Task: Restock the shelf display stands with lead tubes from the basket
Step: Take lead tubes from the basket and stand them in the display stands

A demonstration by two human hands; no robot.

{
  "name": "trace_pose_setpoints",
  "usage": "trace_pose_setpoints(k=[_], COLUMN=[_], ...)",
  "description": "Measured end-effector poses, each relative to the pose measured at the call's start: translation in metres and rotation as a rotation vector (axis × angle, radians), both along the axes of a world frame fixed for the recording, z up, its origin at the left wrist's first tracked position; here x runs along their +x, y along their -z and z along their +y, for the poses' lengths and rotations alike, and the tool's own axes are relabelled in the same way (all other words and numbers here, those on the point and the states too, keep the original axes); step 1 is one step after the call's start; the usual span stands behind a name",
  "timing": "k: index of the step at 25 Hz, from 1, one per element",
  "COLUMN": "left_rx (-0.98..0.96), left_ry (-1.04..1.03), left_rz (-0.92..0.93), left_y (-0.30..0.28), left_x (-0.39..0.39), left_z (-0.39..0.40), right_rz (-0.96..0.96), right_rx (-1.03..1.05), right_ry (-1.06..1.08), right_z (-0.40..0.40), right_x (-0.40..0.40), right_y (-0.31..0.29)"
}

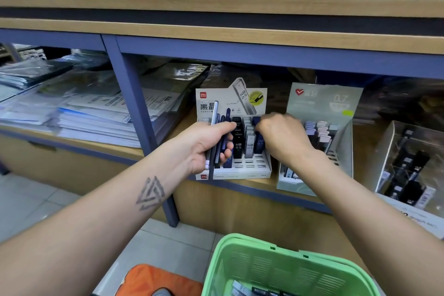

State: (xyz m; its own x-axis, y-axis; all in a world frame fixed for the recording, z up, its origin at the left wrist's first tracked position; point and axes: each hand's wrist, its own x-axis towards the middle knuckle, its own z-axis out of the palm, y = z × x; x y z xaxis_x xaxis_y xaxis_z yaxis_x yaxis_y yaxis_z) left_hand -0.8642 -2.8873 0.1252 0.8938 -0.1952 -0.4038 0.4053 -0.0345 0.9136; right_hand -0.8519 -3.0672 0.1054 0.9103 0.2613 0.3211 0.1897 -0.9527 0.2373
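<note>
From the head camera, the left hand [206, 144] grips a fanned bunch of lead tubes [217, 142], its fingers [227, 155] curled round them and the thumb laid along the top. The tubes are dark blue, black and pale, and they stand nearly upright in front of the left side of the white display stand [234, 170].

The right hand [282, 136] reaches over the right side of that stand with its knuckles toward the camera. Its fingers are bent down among the upright tubes in the stand [249, 145], at the top of a dark blue one [259, 145]; whether they actually pinch it cannot be told, since the back of the hand hides the tips.

Just right of it on the same shelf [252, 181] stands a grey-green stand [341, 127] marked 0.7, with pale-capped tubes in rows.

At the bottom of the view sits the green basket [276, 269], with a few more tubes [249, 289] lying in its bottom. Stacks of wrapped paper goods [96, 113] fill the shelf bay to the left.
</note>
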Motion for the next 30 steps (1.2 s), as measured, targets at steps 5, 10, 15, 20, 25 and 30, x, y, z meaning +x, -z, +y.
trace_pose_setpoints(k=[5,10,15,20,25,30], left_rx=[-0.010,-0.030,-0.056,-0.137,-0.207,-0.172], left_ry=[0.032,0.049,0.142,0.279,0.277,0.250], left_rz=[0.021,0.028,0.053,0.095,0.134,0.156], left_y=[0.001,0.002,0.004,0.002,0.001,0.004], left_x=[-0.004,-0.008,-0.014,-0.020,-0.021,-0.020], left_z=[-0.007,-0.014,-0.020,-0.020,-0.021,-0.017], right_rz=[0.048,0.114,0.195,0.446,0.441,0.422], right_rx=[-0.010,-0.042,0.857,1.577,1.689,1.756], right_ry=[-0.010,-0.066,-0.115,-0.120,-0.076,-0.078], right_z=[-0.003,-0.006,-0.008,-0.018,-0.033,-0.037], right_x=[-0.007,-0.015,-0.019,-0.033,-0.036,-0.033], right_y=[-0.011,-0.008,-0.014,-0.021,-0.034,-0.033])
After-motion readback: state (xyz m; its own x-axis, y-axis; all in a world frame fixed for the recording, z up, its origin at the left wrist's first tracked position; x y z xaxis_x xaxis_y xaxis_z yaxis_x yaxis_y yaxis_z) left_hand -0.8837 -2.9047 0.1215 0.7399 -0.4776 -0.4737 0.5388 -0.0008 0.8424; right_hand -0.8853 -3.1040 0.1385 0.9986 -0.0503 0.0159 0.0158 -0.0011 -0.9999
